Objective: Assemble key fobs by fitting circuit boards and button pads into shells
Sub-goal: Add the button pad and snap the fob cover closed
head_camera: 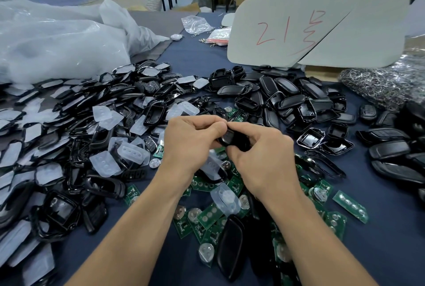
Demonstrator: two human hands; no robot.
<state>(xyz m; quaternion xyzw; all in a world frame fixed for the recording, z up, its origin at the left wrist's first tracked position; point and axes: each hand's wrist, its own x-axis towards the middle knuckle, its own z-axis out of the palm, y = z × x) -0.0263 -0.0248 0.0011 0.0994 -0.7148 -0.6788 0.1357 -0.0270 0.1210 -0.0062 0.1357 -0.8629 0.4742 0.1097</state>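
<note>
A black key fob shell (230, 139) is held above the table's middle between my left hand (190, 140) and my right hand (259, 152), fingers of both pinching its ends; its inside is hidden by my thumbs. Green circuit boards (208, 215) with round metal contacts lie scattered under and right of my forearms. Translucent white button pads (226, 198) lie among them and further left (104, 163). Heaps of black shell halves cover the table to the left (59, 207) and at the back right (287, 92).
A dark blue cloth (193, 60) covers the table. Big clear plastic bags (57, 41) lie at the back left. A white board with red writing (322, 23) stands at the back right, next to a bag of metal key rings (386, 85).
</note>
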